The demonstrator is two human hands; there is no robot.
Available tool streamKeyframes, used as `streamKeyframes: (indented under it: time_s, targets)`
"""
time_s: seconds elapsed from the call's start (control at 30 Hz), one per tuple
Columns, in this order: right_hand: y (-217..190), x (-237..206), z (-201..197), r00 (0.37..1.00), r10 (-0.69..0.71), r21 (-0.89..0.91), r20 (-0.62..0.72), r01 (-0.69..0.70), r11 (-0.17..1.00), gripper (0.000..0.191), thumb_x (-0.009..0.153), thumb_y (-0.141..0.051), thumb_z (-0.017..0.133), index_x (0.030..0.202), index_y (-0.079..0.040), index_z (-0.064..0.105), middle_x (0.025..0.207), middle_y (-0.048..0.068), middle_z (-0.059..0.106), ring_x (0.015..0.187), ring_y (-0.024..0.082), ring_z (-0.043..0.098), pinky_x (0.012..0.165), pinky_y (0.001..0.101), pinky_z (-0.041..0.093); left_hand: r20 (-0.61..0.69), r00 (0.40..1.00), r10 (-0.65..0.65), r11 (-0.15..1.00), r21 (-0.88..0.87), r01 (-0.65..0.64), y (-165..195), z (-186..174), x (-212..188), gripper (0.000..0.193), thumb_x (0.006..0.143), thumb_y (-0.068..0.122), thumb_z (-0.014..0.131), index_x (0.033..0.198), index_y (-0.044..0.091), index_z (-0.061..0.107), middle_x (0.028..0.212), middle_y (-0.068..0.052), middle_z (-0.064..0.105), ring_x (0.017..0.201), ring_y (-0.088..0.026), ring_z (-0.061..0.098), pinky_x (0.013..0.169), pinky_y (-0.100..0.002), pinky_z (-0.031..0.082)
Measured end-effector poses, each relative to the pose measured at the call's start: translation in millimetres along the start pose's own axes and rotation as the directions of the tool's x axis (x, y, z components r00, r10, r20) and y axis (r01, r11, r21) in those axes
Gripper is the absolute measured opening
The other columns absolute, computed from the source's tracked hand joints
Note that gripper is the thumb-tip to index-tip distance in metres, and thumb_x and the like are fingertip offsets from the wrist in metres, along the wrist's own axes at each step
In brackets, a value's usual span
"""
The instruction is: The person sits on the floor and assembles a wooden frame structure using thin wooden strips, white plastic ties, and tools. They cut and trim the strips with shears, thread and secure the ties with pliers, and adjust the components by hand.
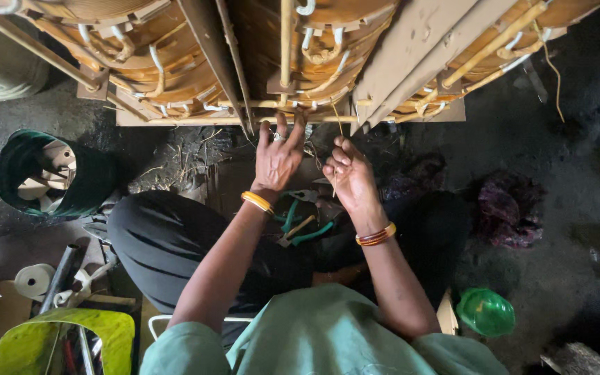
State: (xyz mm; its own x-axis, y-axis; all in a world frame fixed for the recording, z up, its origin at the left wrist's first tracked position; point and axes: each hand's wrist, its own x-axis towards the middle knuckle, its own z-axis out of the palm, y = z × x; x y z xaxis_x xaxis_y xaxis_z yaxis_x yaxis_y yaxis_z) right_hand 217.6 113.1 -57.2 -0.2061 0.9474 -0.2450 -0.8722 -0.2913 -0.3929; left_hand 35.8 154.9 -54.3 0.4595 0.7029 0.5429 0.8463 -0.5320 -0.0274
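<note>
Fingers of the left hand [277,161] are spread wide and pressed flat against the lower edge of the large tan winding assembly of stacked pale-brown insulated coils and wooden strips [293,62], which fills the top of the view from ten to two o'clock. The right hand [350,177], at three o'clock of the left and just beside it, is curled narrow, pinching what looks like a thin straw-coloured strand [337,125] that runs up to the assembly. I judge the work goes best if the flat hand braces the edge while the pinch keeps the strand taut and straight. The coils look layered, with white tie loops and cream spacer sticks between them. Green-handled pliers [298,223] lie on the lap at six o'clock of the hands; a green plastic bowl [485,312] sits on the dark floor [543,271] at four o'clock.
</note>
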Motion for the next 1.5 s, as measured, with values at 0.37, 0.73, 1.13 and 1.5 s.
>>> streamKeyframes:
  time_s: [0.37, 0.73, 1.13, 1.5]
  targets:
    - [57, -77, -35, 0.996, -0.082, -0.479, 0.028, 0.085, 0.874, 0.027, 0.114, -0.027, 0.054, 0.095, -0.008, 0.06, 0.07, -0.002, 0.051, 0.059, 0.011, 0.051, 0.063, 0.0312, 0.05, 0.371, 0.82, -0.437, 0.245, -0.828, 0.505, 60, -5, -12, 0.036, 0.107, 0.012, 0.063, 0.143, 0.004, 0.061, 0.104, -0.011, 0.067, 0.09, -0.027, 0.064, 0.076, -0.037, 0.055]
    - [-43, -44, -85, 0.832, 0.071, -0.369, 0.551, 0.319, -0.873, 0.042, 0.076, -0.009, 0.063, 0.119, -0.013, 0.065, 0.119, 0.011, 0.063, 0.11, 0.035, 0.07, 0.092, 0.0496, 0.056, 0.733, 0.65, -0.201, -0.875, -0.432, 0.216, 78, -9, -9, 0.051, 0.107, 0.008, 0.055, 0.157, 0.004, 0.044, 0.08, 0.003, 0.05, 0.063, -0.006, 0.038, 0.056, -0.021, 0.032]
    - [-43, -30, -103, 0.928, 0.133, -0.391, 0.349, 0.273, -0.879, 0.03, 0.089, -0.016, 0.059, 0.118, -0.012, 0.059, 0.122, 0.016, 0.061, 0.1, 0.036, 0.069, 0.076, 0.0451, 0.058, 0.716, 0.69, -0.102, -0.969, -0.229, 0.094, 89, -8, 16, 0.064, 0.095, -0.003, 0.043, 0.158, 0.006, 0.037, 0.085, 0.001, 0.048, 0.065, -0.008, 0.038, 0.059, -0.023, 0.034]
    - [-54, -51, -82, 0.998, -0.055, -0.819, -0.033, -0.059, -0.57, 0.032, 0.102, -0.026, 0.054, 0.13, -0.009, 0.054, 0.089, 0.024, 0.071, 0.084, 0.043, 0.069, 0.073, 0.0518, 0.053, 0.715, 0.699, 0.012, -0.971, -0.158, 0.178, 40, 3, -36, 0.064, 0.093, 0.001, 0.051, 0.156, 0.0, 0.042, 0.082, 0.003, 0.047, 0.063, -0.005, 0.036, 0.055, -0.019, 0.032]
